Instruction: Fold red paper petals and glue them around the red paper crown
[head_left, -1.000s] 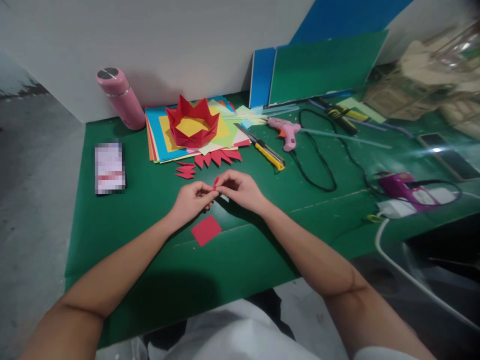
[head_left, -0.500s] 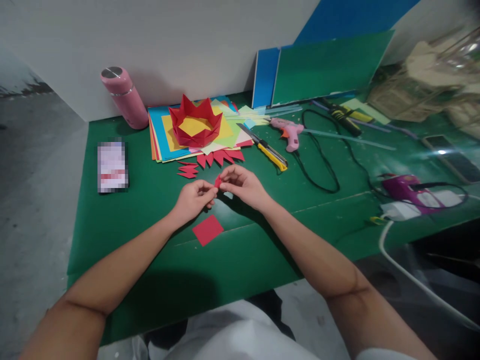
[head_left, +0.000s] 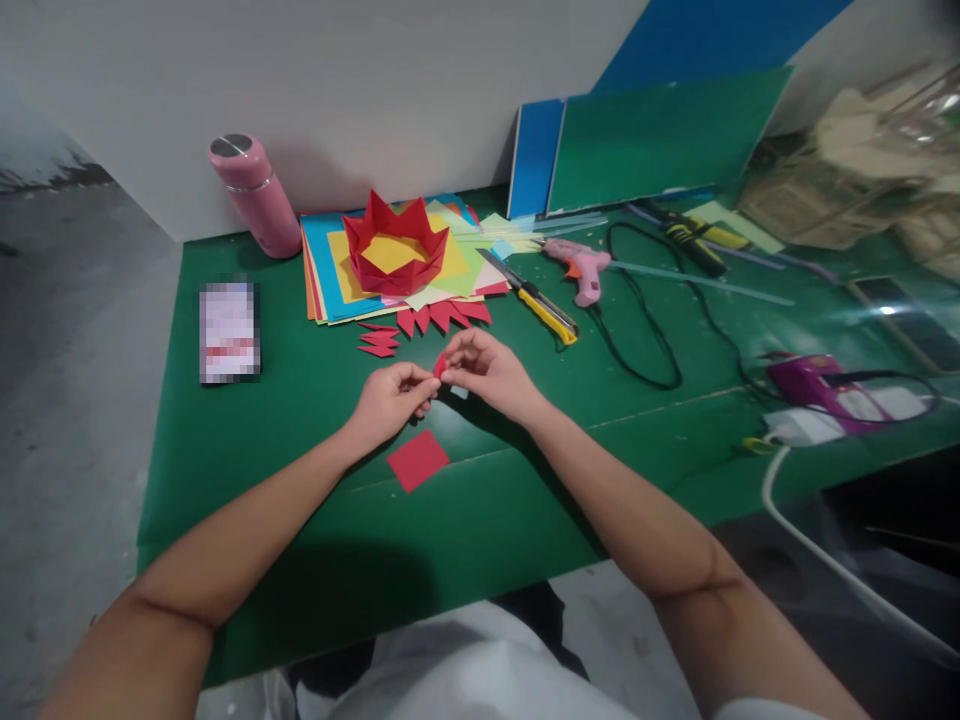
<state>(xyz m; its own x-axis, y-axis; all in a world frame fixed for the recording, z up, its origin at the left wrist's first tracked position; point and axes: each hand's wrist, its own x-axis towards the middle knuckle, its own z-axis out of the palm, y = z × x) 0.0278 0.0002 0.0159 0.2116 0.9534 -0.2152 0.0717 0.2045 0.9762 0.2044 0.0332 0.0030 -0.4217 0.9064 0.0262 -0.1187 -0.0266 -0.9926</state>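
Observation:
Between my two hands is a small folded piece of red paper (head_left: 440, 366), mostly covered by the fingers. My left hand (head_left: 391, 398) pinches its left side, and my right hand (head_left: 489, 370) grips it from the right with thumb and forefinger. A flat red paper square (head_left: 418, 461) lies on the green table just below the hands. Beyond them lie several small folded red paper pieces (head_left: 379, 340) and a row of larger pointed ones (head_left: 442, 317). A red folded paper ring with points (head_left: 396, 278) sits on a stack of coloured paper (head_left: 319, 280).
A pink bottle (head_left: 259, 200) and a blurred-out phone (head_left: 229, 332) stand at left. Right of the paper are a yellow utility knife (head_left: 546, 314) and a pink glue gun (head_left: 583, 268) with a black cord. A purple power strip (head_left: 806, 385) lies far right.
The hands stay nearly in place, still holding the red paper, which shows a slightly different angle. The whole view has shifted slightly.

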